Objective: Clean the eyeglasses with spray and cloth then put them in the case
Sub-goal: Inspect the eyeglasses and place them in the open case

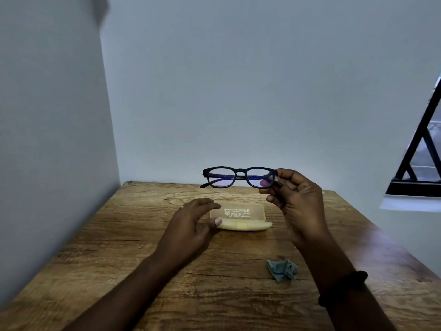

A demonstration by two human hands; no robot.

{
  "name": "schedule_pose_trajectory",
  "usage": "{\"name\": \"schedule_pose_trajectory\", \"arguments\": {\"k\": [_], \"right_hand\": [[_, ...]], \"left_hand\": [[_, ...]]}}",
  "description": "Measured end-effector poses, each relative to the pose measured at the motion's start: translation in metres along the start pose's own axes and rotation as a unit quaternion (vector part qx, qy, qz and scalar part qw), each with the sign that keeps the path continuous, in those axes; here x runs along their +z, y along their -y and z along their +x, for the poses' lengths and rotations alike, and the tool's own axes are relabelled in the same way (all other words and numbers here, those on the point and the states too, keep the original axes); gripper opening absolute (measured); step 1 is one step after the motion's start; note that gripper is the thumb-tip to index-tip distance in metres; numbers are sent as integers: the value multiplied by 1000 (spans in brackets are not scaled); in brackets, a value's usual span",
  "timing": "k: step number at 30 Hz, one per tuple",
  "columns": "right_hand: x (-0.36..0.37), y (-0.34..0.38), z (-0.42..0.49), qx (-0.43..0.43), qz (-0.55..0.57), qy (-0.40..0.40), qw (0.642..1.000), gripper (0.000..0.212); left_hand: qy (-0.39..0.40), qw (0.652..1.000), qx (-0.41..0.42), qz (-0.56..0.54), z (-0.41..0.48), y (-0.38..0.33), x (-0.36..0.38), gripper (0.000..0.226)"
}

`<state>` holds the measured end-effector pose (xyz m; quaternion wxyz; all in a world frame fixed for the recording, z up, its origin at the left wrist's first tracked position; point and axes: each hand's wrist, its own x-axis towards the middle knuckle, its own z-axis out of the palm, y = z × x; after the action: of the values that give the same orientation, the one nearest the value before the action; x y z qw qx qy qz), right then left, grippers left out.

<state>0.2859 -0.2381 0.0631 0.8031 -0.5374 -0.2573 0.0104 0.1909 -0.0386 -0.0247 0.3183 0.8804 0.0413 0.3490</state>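
Black-framed eyeglasses point(229, 176) hang in the air above the table, lenses facing me. My right hand point(296, 199) pinches them at their right end, by the hinge. Below them lies a pale yellow glasses case point(241, 217) with white print on its lid; the lid appears closed. My left hand point(193, 223) rests at the case's left end, thumb against its front edge and fingers loosely spread over its top corner. A crumpled grey-blue cloth point(282, 269) lies on the table near my right forearm. No spray bottle is in view.
A wooden table point(119, 247) stands in a corner between grey walls on the left and behind. At the right is a window with a black metal grille point(420, 149). A dark band circles my right wrist.
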Motion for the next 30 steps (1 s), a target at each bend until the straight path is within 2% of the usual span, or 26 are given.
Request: {"name": "schedule_pose_trajectory", "arguments": {"k": [4, 8, 13, 20, 25, 30], "right_hand": [[0, -1, 1, 18, 10, -1, 1000, 15], [0, -1, 1, 24, 13, 2, 1000, 16], [0, -3, 1, 35, 19, 1, 999, 15], [1, -9, 1, 51, 14, 2, 999, 13], [3, -21, 1, 75, 3, 4, 997, 9], [6, -40, 0, 120, -18, 9, 993, 8]], "left_hand": [[44, 998, -30, 31, 2, 4, 2, 25], [46, 997, -67, -1, 2, 4, 0, 21], [102, 989, -103, 12, 5, 12, -3, 8], [127, 982, -120, 71, 6, 20, -23, 18], [109, 975, -154, 118, 6, 27, -42, 21], [132, 968, -183, 114, 6, 36, -56, 14]]}}
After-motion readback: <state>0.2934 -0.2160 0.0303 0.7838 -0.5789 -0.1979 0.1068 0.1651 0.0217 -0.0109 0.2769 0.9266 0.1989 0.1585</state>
